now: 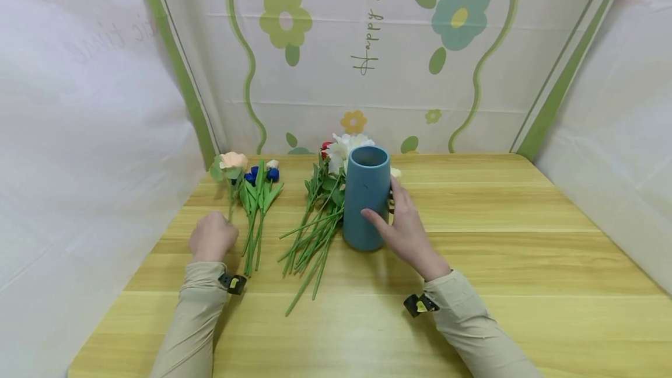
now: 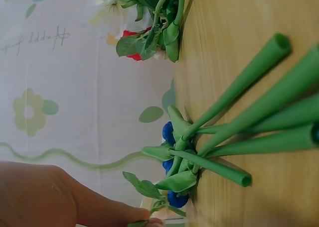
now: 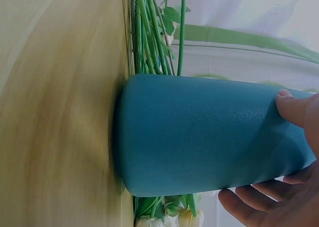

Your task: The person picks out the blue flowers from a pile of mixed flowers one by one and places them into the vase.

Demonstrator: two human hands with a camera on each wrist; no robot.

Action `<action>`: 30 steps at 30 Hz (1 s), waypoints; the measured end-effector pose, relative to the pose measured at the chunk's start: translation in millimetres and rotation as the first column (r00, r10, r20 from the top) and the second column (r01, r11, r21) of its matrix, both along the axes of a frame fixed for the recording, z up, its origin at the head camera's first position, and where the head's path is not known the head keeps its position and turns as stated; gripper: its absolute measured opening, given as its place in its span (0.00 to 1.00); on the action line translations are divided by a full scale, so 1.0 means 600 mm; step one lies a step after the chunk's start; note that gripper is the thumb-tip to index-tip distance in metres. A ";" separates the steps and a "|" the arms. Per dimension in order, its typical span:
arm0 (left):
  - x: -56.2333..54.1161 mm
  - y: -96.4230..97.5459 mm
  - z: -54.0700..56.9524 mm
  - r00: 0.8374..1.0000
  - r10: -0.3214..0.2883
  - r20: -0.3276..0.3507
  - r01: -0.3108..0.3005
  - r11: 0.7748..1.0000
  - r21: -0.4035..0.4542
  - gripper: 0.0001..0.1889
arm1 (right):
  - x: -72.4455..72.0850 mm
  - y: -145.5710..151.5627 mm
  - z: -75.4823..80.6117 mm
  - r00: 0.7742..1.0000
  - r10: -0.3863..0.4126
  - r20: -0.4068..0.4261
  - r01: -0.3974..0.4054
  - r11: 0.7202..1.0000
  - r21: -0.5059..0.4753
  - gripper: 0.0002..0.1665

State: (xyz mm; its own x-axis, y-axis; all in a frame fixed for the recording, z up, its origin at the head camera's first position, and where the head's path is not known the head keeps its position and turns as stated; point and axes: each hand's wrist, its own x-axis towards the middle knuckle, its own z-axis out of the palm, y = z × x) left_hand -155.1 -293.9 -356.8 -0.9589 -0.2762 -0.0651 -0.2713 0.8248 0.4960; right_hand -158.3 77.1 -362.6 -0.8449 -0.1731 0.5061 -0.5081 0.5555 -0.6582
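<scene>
A blue vase (image 1: 366, 203) stands upright on the wooden table. My right hand (image 1: 406, 229) grips its right side, thumb across the front and fingers behind; the right wrist view shows the thumb (image 3: 291, 107) on its wall. At the left, my left hand (image 1: 212, 237) pinches the green stem of a peach artificial flower (image 1: 233, 161), whose bloom points away from me. Just right of that hand lie blue and white artificial flowers (image 1: 257, 191) with green stems, also large in the left wrist view. The vase partly hides a bunch with a white flower (image 1: 343, 150).
Loose green stems (image 1: 312, 249) of the middle bunch reach toward me, left of the vase. A red flower (image 1: 326, 148) sits at the bunch's far end. The table (image 1: 525, 238) meets a printed white curtain (image 1: 325, 74) at the back, with white cloth at both sides.
</scene>
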 end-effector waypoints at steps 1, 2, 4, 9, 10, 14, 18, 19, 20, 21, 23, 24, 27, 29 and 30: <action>0.001 -0.001 0.000 1.000 0.009 -0.010 -0.009 1.000 0.000 0.16 | 0.000 0.000 0.000 1.000 -0.001 0.001 0.001 1.000 -0.001 0.53; 0.001 -0.001 0.001 1.000 0.019 -0.023 -0.019 1.000 0.000 0.16 | 0.000 0.000 0.000 1.000 -0.001 0.001 0.001 1.000 0.000 0.53; 0.002 -0.004 0.001 0.998 0.040 -0.057 -0.041 0.999 -0.004 0.16 | 0.001 0.000 0.000 1.000 0.000 0.002 0.000 1.000 0.001 0.53; 0.003 -0.009 0.003 0.991 0.066 -0.120 -0.067 0.998 0.000 0.19 | 0.001 -0.001 0.001 1.000 -0.001 0.001 0.001 1.000 0.005 0.53; 0.002 -0.009 0.004 0.990 0.064 -0.127 -0.064 0.998 0.007 0.19 | 0.001 -0.001 0.002 1.000 0.000 0.001 0.000 1.000 0.003 0.53; -0.002 -0.001 0.007 0.985 0.031 -0.171 -0.023 0.998 0.052 0.16 | 0.002 0.000 0.002 1.000 0.006 0.002 -0.006 1.000 -0.005 0.53; -0.005 0.015 0.005 0.959 -0.033 -0.280 0.071 0.989 0.126 0.15 | 0.002 0.002 0.000 1.000 0.008 0.004 -0.008 1.000 -0.006 0.53; -0.006 0.020 0.003 0.948 -0.050 -0.313 0.099 0.985 0.142 0.16 | 0.002 0.002 -0.001 1.000 0.007 0.005 -0.007 1.000 -0.005 0.53; -0.007 0.026 0.002 0.937 -0.061 -0.343 0.122 0.980 0.157 0.16 | 0.003 0.002 -0.001 1.000 0.007 0.005 -0.007 1.000 -0.005 0.53; -0.008 0.032 0.001 0.928 -0.068 -0.367 0.138 0.976 0.168 0.16 | 0.002 0.003 -0.002 1.000 0.007 0.005 -0.007 1.000 -0.005 0.53; -0.008 0.044 -0.001 0.908 -0.085 -0.409 0.165 0.973 0.163 0.15 | 0.002 0.003 -0.002 1.000 0.007 0.003 -0.007 1.000 -0.004 0.53; -0.007 0.050 0.000 0.899 -0.095 -0.428 0.175 0.973 0.152 0.14 | 0.002 0.002 -0.002 1.000 0.007 0.001 -0.007 1.000 -0.003 0.53; -0.003 0.066 0.001 0.875 -0.127 -0.466 0.209 0.970 0.128 0.12 | 0.001 0.002 -0.001 1.000 0.010 -0.004 -0.010 1.000 -0.002 0.53; 0.001 0.076 0.005 0.862 -0.155 -0.483 0.243 0.962 0.125 0.11 | 0.001 0.001 0.001 1.000 0.011 -0.006 -0.011 1.000 -0.001 0.53; 0.003 0.081 0.007 0.857 -0.170 -0.487 0.265 0.955 0.132 0.10 | 0.002 0.001 0.001 1.000 0.011 -0.006 -0.011 1.000 -0.002 0.53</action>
